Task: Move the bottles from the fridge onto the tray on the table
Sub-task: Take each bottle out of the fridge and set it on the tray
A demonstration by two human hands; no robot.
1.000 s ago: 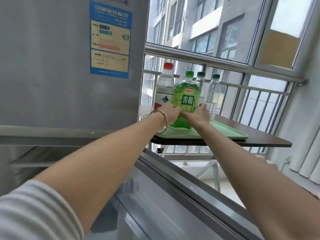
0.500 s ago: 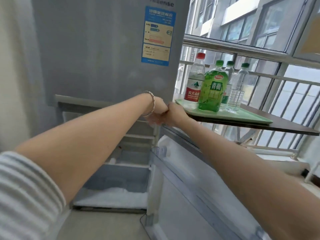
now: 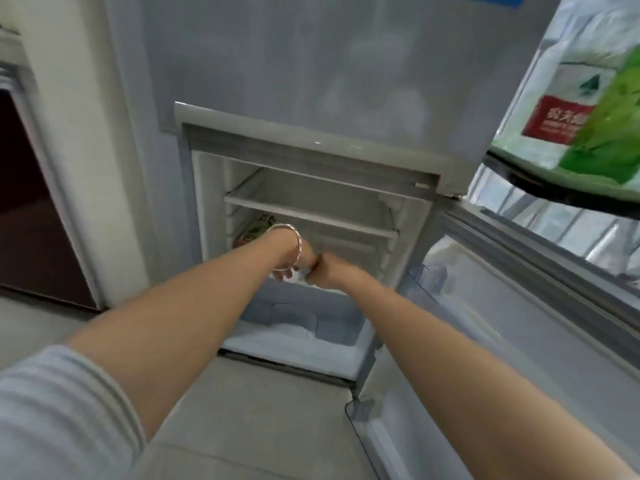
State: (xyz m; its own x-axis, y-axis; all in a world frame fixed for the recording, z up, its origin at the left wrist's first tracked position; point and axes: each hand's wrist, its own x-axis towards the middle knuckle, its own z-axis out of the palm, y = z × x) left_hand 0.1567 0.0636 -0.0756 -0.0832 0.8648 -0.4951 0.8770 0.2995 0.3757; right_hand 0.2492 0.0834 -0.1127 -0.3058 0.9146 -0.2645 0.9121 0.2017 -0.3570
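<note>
Fridge [image 3: 311, 150] stood open, door [image 3: 502, 323] swung toward 3 o'clock, shelves mostly bare. Table [image 3: 554, 192] edge at 2 o'clock carried tray [image 3: 512, 157] and bottles [image 3: 568, 98]. Left hand [image 3: 294, 261] and right hand [image 3: 322, 271] met inside; grips unclear. One bottle [image 3: 252, 230] lay behind.

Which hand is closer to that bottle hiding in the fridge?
The left hand. Its wrist overlaps the bottle lying on the lower shelf at the fridge's left side. The right hand touches the left hand but sits on its far side from the bottle, farther right.
</note>
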